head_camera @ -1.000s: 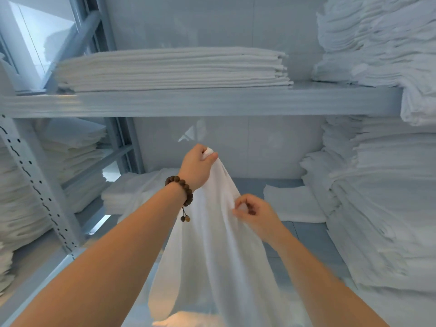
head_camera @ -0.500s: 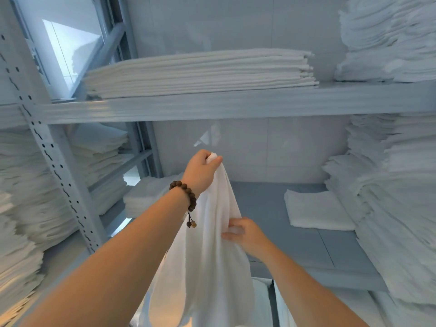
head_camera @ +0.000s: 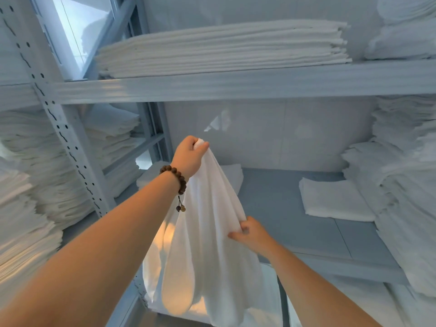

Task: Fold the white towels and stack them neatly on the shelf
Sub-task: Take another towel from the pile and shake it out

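Soft white terry, limp and light by the look of it: the left hand [head_camera: 188, 156] bunches the towel [head_camera: 207, 244] top in a closed fist, and the cloth hangs in loose folds. The right hand [head_camera: 252, 234] pinches its side hem, at the shelf's [head_camera: 283, 208] front edge. Corners look the surest hold.

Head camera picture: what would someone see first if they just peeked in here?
First, the big white towel hanging in the middle, gripped at its top by the left hand and pinched lower at its edge by the right hand. Next, the flat stack of folded linens on the upper shelf, and one folded towel lying alone on the lower shelf to the right.
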A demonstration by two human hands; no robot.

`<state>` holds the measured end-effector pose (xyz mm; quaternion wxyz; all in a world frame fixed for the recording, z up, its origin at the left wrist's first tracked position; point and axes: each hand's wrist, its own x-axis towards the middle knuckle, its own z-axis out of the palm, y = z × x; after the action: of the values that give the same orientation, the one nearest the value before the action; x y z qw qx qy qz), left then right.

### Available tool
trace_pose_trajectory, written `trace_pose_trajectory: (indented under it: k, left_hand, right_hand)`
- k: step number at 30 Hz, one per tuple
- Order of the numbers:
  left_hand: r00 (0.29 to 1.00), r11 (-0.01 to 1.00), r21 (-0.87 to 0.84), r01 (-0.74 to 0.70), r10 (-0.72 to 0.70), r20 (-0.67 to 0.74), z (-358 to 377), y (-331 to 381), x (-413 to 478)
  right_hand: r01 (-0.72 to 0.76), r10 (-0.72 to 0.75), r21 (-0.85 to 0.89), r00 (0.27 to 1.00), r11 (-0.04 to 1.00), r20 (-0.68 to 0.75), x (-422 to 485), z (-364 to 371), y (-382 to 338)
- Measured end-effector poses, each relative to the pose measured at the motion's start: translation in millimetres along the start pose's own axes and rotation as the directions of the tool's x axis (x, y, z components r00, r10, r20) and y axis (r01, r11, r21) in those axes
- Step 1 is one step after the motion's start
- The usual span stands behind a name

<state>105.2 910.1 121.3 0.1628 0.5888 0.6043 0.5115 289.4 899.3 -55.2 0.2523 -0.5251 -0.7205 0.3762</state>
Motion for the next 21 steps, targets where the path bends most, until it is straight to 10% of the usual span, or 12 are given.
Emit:
trace_pose_trajectory:
  k: [21]
  left_hand:
    - [0.981,0.998,0.024,0.054,-0.049,-0.189,-24,-48,23]
  right_hand:
    - [-0.148,0.15,-0.098,0.989,0.984,0.012,-29,36,78]
